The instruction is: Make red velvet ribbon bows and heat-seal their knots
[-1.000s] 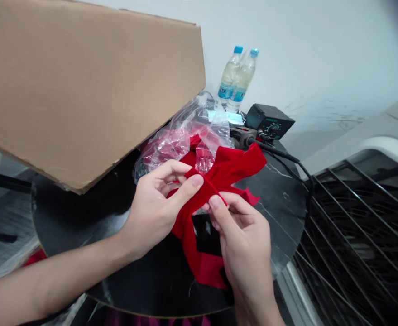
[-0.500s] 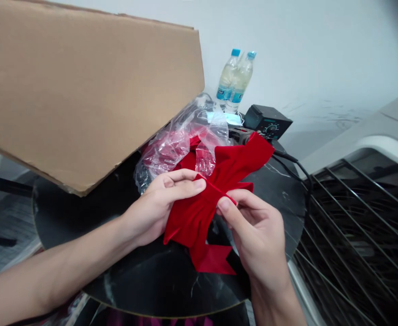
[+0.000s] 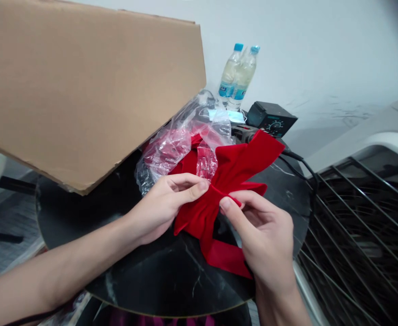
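A red velvety bow (image 3: 232,167) is held over a round black table (image 3: 158,280), its loops and tails spread to both sides of a gathered middle. My left hand (image 3: 171,203) pinches the upper left part of its centre band between thumb and forefinger. The lower right end of that band is between the thumb and forefinger of my right hand (image 3: 263,231). One flat red tail hangs down toward my right wrist. Just behind the bow lies a clear plastic bag (image 3: 171,147) with more red fabric inside.
A large cardboard box (image 3: 93,90) leans over the table's left side. Two bottles (image 3: 234,79) with blue caps stand at the back, near a light blue face mask (image 3: 226,116) and a black control box (image 3: 271,118) with a dial and cable. Dark metal bars (image 3: 362,226) fill the right side.
Both hands and the bow have shifted slightly to the right. The bow's right loops spread wider, and its lower tail has swung to the right.
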`<state>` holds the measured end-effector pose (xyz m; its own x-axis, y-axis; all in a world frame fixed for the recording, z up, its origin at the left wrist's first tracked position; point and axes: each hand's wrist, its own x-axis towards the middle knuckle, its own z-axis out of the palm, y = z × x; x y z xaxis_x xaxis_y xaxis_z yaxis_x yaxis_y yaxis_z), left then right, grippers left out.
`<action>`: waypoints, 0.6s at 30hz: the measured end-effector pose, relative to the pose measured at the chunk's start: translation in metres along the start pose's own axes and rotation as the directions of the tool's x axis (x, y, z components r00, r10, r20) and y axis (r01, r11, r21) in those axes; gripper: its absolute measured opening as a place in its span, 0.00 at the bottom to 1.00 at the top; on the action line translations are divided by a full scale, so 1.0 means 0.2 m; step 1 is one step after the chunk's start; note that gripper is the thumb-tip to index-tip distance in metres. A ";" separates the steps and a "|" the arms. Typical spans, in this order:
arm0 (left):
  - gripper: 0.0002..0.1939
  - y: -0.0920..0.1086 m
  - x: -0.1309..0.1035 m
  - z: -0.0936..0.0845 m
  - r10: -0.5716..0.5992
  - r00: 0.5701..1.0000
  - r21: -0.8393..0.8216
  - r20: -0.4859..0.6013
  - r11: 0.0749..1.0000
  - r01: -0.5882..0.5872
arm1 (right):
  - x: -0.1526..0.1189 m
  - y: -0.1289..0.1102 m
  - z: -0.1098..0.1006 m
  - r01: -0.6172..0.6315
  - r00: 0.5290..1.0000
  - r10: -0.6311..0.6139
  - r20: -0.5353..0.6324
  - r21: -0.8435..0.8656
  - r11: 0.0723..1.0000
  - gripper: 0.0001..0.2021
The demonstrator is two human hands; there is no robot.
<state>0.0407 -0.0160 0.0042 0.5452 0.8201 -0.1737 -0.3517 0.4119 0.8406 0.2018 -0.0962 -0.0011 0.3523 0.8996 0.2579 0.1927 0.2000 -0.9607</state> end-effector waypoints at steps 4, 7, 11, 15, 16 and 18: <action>0.03 0.01 -0.02 0.01 0.152 0.988 0.304 -0.043 0.944 -0.132 | 0.00 0.00 0.01 -0.029 1.000 0.029 -0.003 -0.057 0.998 0.04; 0.08 0.05 -0.06 0.03 0.203 0.979 0.448 -0.026 0.878 -0.170 | 0.00 -0.02 0.01 -0.042 0.999 0.044 0.021 -0.068 0.997 0.05; 0.14 0.09 -0.09 0.03 0.256 0.967 0.541 0.000 0.813 -0.215 | -0.01 -0.03 0.00 -0.015 0.998 0.019 0.052 -0.076 0.997 0.05; 0.11 0.09 -0.08 0.02 0.213 0.976 0.501 0.038 0.841 -0.203 | -0.02 -0.03 -0.02 -0.007 0.999 0.011 0.053 -0.079 0.997 0.04; 0.13 0.08 -0.07 0.02 0.182 0.983 0.462 0.024 0.870 -0.172 | -0.03 -0.03 -0.02 0.000 0.999 0.004 0.049 -0.081 0.997 0.04; 0.21 0.07 -0.06 0.00 0.129 0.991 0.370 -0.019 0.922 -0.112 | -0.03 -0.03 -0.02 0.019 0.999 -0.015 0.047 -0.092 0.996 0.04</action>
<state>0.0297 -0.0198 0.0180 0.4805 0.8739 -0.0740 -0.1041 0.1406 0.9846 0.2022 -0.1038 0.0030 0.3062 0.9137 0.2671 0.2829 0.1806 -0.9420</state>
